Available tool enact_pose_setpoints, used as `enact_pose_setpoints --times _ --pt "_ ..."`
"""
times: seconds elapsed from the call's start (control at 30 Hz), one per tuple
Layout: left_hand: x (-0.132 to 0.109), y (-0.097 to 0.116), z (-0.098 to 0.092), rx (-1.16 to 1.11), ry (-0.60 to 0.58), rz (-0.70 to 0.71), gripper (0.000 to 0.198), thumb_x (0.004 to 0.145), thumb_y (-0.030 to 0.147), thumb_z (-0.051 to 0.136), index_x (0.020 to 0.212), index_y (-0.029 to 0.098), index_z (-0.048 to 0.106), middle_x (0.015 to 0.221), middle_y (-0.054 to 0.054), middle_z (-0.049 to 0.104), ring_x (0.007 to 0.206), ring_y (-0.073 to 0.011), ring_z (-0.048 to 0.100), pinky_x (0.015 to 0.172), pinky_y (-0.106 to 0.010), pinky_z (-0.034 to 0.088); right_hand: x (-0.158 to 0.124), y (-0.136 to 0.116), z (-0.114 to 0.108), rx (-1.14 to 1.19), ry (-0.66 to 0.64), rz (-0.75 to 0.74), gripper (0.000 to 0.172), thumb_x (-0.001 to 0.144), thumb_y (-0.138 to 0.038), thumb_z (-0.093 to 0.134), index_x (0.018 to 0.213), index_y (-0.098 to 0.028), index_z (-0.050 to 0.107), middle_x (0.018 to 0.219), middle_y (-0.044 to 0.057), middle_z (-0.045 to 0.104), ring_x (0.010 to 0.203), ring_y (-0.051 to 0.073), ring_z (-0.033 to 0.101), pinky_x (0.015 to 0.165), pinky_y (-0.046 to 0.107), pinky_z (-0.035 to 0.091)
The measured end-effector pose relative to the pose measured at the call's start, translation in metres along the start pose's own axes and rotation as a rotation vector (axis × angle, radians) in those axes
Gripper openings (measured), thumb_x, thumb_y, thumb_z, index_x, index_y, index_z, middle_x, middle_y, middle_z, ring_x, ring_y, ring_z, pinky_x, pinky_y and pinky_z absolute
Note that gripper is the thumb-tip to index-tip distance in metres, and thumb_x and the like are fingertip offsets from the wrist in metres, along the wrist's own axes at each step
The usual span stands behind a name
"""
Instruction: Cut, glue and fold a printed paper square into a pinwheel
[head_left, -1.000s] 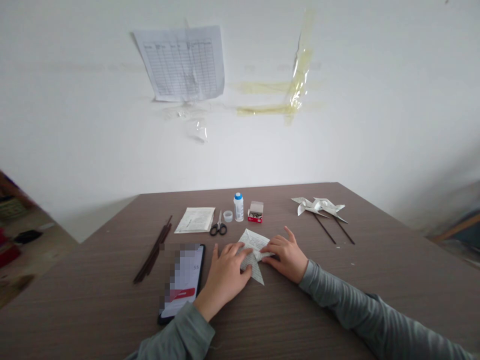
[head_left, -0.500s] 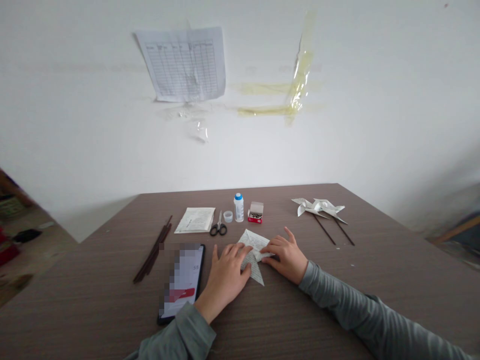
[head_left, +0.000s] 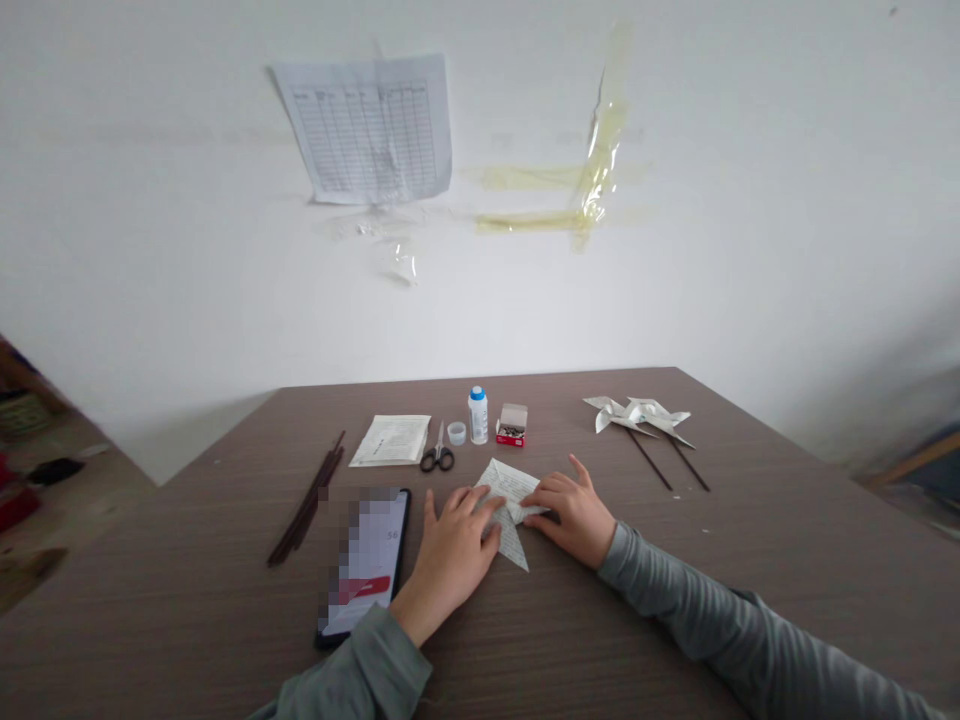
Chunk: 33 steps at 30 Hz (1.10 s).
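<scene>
Left hand point(head_left: 450, 560) and right hand point(head_left: 571, 515) lie open, gripping nothing, their fingertips pinning the folded paper point(head_left: 511, 488) flat to the table point(head_left: 150, 640).

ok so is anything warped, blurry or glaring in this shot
In the head view, light is soft and even without strong glare; the wide lens warps the table toward the edges; the phone screen is pixelated; the floor at far left looks smeared.

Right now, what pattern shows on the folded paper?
The folded paper shows lines of small dark print; head view.
</scene>
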<state>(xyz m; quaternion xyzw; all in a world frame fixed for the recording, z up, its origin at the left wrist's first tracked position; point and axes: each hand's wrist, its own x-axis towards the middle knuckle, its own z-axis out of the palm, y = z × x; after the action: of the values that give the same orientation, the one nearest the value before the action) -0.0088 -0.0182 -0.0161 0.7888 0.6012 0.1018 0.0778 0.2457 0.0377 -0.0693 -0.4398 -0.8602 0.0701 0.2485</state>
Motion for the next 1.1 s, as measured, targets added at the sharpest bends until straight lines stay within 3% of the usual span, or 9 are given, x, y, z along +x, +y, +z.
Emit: enact_pose_setpoints --times 0.23,0.5,0.8,0.9,1.1 --pt "-0.001 -0.002 0.005 0.010 0.031 0.032 0.057 0.122 0.011 0.068 0.169 0.037 0.089 0.183 -0.013 0.083 0.174 -0.0428 0.071 0.154 -0.094 0.038 0.001 -0.001 -0.002 0.023 -0.006 0.008 0.018 0.114 -0.031 0.091 0.126 -0.038 0.102 0.122 0.009 0.100 0.125 0.039 0.094 0.154 0.087 0.039" --pt "-0.001 -0.002 -0.002 0.000 0.022 0.037 0.052 0.124 0.016 0.071 0.159 0.044 0.095 0.183 -0.010 0.083 0.174 -0.0441 0.071 0.152 -0.098 0.037 0.001 -0.002 -0.003 -0.017 -0.025 0.016 0.020 0.114 -0.028 0.094 0.129 -0.038 0.102 0.123 0.008 0.100 0.126 0.038 0.095 0.154 0.089 0.040" --pt "-0.003 0.006 0.000 -0.033 0.026 0.005 0.057 0.121 0.012 0.072 0.170 0.037 0.087 0.178 -0.012 0.086 0.172 -0.0429 0.071 0.155 -0.095 0.035 0.002 -0.004 -0.005 -0.016 -0.035 0.022 0.022 0.114 -0.028 0.092 0.129 -0.040 0.102 0.125 0.007 0.100 0.128 0.040 0.095 0.153 0.087 0.042" --pt "-0.004 0.007 0.000 -0.034 0.025 0.005 0.055 0.122 0.011 0.069 0.166 0.037 0.089 0.177 -0.011 0.086 0.172 -0.0417 0.071 0.155 -0.095 0.034 0.001 -0.005 -0.006 -0.020 -0.037 0.021 0.022 0.115 -0.029 0.090 0.130 -0.041 0.102 0.125 0.007 0.099 0.128 0.039 0.093 0.153 0.084 0.044" --pt "-0.003 0.007 -0.005 0.000 -0.017 -0.008 0.052 0.124 0.014 0.069 0.157 0.044 0.095 0.181 -0.007 0.084 0.174 -0.0423 0.071 0.156 -0.094 0.033 0.002 -0.011 -0.009 -0.035 -0.087 0.023 0.031 0.116 -0.025 0.089 0.141 -0.040 0.102 0.128 0.008 0.097 0.131 0.038 0.089 0.152 0.094 0.038"
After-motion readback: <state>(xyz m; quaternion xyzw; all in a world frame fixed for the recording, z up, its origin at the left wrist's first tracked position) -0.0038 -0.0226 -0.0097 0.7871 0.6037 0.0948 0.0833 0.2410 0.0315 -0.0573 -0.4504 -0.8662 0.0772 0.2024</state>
